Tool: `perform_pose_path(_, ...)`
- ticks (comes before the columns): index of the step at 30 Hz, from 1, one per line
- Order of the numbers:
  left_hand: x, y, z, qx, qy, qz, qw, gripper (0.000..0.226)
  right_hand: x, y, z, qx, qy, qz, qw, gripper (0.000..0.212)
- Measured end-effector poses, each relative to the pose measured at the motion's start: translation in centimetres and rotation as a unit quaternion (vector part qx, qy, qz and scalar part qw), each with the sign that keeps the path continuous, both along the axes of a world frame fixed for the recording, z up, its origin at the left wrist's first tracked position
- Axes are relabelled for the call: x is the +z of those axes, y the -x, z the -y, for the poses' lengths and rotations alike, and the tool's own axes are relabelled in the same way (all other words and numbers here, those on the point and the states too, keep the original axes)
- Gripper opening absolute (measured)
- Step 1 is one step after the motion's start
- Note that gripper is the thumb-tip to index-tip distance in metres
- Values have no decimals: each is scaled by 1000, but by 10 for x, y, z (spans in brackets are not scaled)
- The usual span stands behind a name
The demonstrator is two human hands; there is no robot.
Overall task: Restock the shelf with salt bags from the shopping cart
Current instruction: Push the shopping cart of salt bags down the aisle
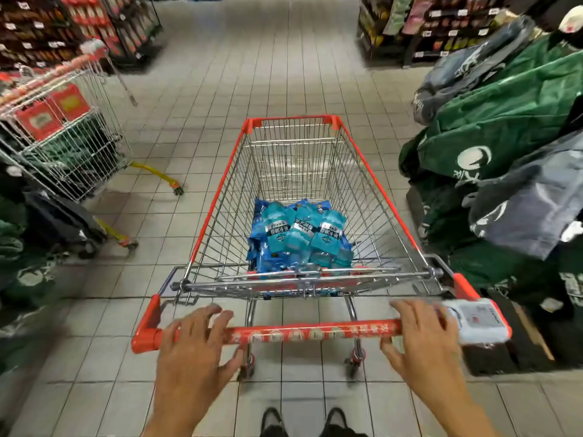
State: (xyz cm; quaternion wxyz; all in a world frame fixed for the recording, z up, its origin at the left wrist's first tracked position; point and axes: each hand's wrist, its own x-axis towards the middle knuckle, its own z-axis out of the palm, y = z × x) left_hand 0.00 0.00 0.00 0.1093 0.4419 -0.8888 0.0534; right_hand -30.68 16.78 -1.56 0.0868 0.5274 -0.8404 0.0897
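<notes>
You're only just getting going: both hands, left hand (197,337) and right hand (421,334), are resting spread-fingered on the cart handle (310,334), and the salt bags (301,236) are all sitting in the cart, none shelved yet.

Under my left hand (195,339) and my right hand (422,339) the cart handle (303,334) looks like smooth, glossy red plastic, and the shopping cart (372,197) beyond it is bright bare wire metal with red plastic trim along the rim. The salt bags (299,234) inside look like shiny plastic film in teal and blue, catching the light. The floor (252,74) is pale glazed tile with a dull sheen, and the green bags (504,121) heaped on my right look like matt woven cloth, creased and soft.
</notes>
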Motion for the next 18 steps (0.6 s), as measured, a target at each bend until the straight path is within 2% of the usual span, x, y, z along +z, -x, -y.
perform_pose_path(2,3,8,20,-12,-29,89,996,64,6,11,14,23,-87,-22,996,44)
perform_pose_path(3,3,9,28,-9,-54,122,991,57,10,14,21,20,-131,-18,991,39)
perform_pose_path(5,0,11,41,16,-91,169,981,37,13,16,31,3,-179,-17,984,32)
perform_pose_path(6,-5,9,41,26,-99,184,978,37,10,14,32,11,-179,-23,984,35)
perform_pose_path(9,-15,2,49,22,-86,202,975,42,10,17,36,7,-189,-30,982,47)
perform_pose_path(14,-19,6,67,-3,-64,163,985,43,9,18,47,2,-220,-29,975,30)
perform_pose_path(18,-15,13,88,-10,-79,204,976,43,10,23,63,-18,-215,-15,976,35)
